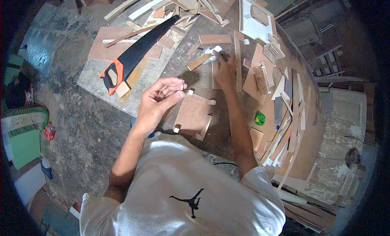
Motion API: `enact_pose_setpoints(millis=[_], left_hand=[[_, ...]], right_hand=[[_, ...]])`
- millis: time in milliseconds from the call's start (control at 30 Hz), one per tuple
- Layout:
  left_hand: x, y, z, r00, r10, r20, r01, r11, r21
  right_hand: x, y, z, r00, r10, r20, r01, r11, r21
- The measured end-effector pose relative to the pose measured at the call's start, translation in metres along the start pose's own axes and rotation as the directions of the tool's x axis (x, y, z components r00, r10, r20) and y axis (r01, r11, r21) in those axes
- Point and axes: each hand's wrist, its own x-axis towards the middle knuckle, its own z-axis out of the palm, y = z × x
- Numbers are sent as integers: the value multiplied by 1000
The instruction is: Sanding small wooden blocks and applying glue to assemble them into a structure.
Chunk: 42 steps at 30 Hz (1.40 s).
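My left hand (161, 99) is raised beside the near board, its thumb and curled fingers closed together. A small whitish bit seems to show at the fingertips, too small to name. Ahead of me my right hand (224, 69) reaches out with thumb and index finger apart. The index fingertip is at a white crumpled lump (213, 51), which sits on the end of a short wooden strip (199, 62). Close to my body lies a rectangular wooden panel (192, 113) with small blocks at its corners, one of them a pale block (190, 92) near my left fingers.
A handsaw (140, 53) with an orange and black handle lies at the left on plywood. Wood offcuts (162, 8) pile up at the far side. Long thin strips (290, 118) and a green tape measure (260, 118) are on the right, beyond a white tray (254, 27).
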Motion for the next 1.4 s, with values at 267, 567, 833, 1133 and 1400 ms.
enact_pose_setpoints(millis=[267,567,833,1133,1400], left_hand=[[-1,0,0,1000,-10,11,10,1000,-9],[-3,1,2,999,-17,32,18,999,-39],[-1,0,4,998,45,35,-41,995,-93],[-2,6,19,986,152,63,-138,972,-192],[-7,4,18,976,208,72,-192,964,-186]], right_hand=[[-1,19,12,979,188,82,-203,935,290],[6,11,-6,946,269,179,-322,737,595],[-6,-99,-101,901,222,373,-429,323,844],[-41,-175,-156,923,-105,370,-384,-263,885],[-46,-178,-162,929,-103,356,-363,-55,930]])
